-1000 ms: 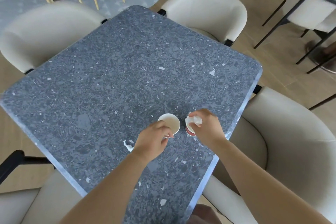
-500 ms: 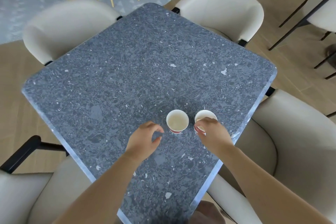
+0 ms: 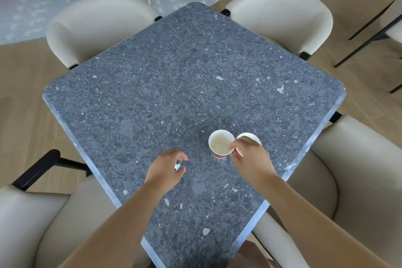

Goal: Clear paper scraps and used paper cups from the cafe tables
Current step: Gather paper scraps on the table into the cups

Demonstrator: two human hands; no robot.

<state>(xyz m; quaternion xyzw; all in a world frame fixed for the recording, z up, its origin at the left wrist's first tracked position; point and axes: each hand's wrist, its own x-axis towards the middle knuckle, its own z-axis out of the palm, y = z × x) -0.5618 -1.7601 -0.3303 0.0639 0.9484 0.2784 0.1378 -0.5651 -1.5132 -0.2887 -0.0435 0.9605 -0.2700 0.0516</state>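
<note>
Just left of the upright paper cup [image 3: 219, 143], the left hand [image 3: 165, 171] pinches a paper scrap [image 3: 178, 167], while the right hand [image 3: 252, 159] grips the second cup [image 3: 250, 137] touching that cup's right side.

Bare forearms [image 3: 121, 222] run unsleeved to bare hands (left hand [image 3: 164, 169], right hand [image 3: 253, 160]).

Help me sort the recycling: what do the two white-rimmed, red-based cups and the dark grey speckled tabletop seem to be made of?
Left cup and right cup: likely paper, matte white inside, thin rims, red printed walls. Tabletop: probably terrazzo-like stone or composite, polished; pale chips in grey, glossy edge. A laminate imitation can't be excluded.
</note>
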